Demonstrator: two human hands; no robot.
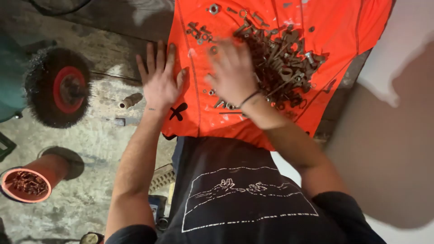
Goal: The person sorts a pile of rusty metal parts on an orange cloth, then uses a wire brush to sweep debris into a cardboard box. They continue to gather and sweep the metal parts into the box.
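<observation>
Two hands sort hardware: left hand [159, 81] flat, fingers spread on the orange cloth [343, 31]; right hand [233, 72], blurred, fingers released, rakes rusty bolts [280, 63]; picking follows.

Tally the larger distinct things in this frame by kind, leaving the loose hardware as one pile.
Orange cloth: 1
Pile of rusty hardware: 1
Wire brush wheel: 1
Orange cup of rusty parts: 1
Hands: 2, left hand, right hand
Total: 6

Black line-drawn T-shirt [244, 194], dark wristband [250, 98]
</observation>
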